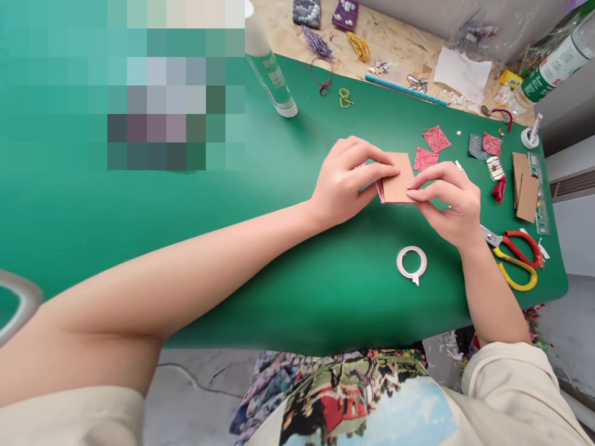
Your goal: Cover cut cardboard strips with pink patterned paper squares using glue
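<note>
Brown cardboard (398, 188) is pinched by the left hand (346, 179) at nine o'clock and right hand (450, 201) at four, apparently for steadiness.

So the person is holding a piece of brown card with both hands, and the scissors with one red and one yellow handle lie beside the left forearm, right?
Not quite: in the head view, the scissors lie beside the right forearm. The left hand and right hand do both hold the brown card.
</note>
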`<state>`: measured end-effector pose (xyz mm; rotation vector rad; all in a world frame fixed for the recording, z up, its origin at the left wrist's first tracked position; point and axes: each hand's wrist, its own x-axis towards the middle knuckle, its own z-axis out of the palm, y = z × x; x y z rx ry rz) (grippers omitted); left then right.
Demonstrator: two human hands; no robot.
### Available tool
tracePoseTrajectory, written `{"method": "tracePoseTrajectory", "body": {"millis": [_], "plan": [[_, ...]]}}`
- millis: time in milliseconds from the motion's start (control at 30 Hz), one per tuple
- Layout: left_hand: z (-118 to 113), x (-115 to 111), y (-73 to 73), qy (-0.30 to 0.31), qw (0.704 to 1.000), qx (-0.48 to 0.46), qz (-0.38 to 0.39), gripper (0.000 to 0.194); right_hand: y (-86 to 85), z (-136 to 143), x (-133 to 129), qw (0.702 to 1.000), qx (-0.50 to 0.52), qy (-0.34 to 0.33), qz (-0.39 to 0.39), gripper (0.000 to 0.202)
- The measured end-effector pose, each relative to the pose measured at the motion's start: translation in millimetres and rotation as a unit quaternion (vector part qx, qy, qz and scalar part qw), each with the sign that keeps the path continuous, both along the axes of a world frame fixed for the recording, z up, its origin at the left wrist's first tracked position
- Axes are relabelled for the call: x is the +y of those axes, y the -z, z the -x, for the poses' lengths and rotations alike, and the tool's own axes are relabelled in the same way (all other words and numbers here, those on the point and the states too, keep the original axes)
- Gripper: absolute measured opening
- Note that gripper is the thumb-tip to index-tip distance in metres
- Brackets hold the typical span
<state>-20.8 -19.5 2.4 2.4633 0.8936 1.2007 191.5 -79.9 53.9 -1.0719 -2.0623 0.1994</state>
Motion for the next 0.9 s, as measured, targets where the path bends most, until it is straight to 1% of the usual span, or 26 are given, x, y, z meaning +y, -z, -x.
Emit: {"method": "tracePoseTrajectory", "body": {"millis": [67, 200, 333, 433, 567, 633, 733, 833, 900], "plan": [[1, -2, -1.6, -0.021, 1.000, 0.004, 0.006, 0.031, 0.1, 0, -1, 1.000, -0.020, 0.000, -0.019, 0.023], [3, -2, -3.9, -0.033, 0.999, 0.026, 0.002, 0.030, -0.1, -1, -2, 0.999, -0.015, -0.008, -0.044, 0.021], [5, -2, -3.3, -0.031, 0.999, 0.044, -0.006, 0.033, -0.4, -1, -2, 0.999, -0.027, 0.007, -0.034, 0.022], [5, -3, -1.7, -0.033, 0.999, 0.042, -0.004, 0.033, 0.3, 0, -2, 0.999, -0.014, 0.000, -0.039, 0.021], [1, -1, 4.5, -0.029, 1.000, -0.003, -0.010, 0.032, 2.1, 1, -2, 0.997, -0.006, -0.005, -0.076, 0.014], [-1, 2, 9.6, -0.015, 0.998, -0.043, -0.031, 0.030, 3.1, 1, -1, 0.996, -0.006, -0.010, -0.094, 0.011], [-3, 6, 16.1, 0.014, 0.993, -0.092, -0.068, 0.027, 4.2, 2, 0, 0.992, 0.016, -0.034, -0.118, 0.011], [-3, 7, 18.2, 0.019, 0.990, -0.105, -0.089, 0.025, 4.3, 3, 0, 0.990, 0.035, -0.052, -0.123, 0.013], [-3, 7, 18.0, 0.017, 0.991, -0.101, -0.088, 0.026, 4.1, 3, 0, 0.991, 0.036, -0.054, -0.120, 0.013]]}}
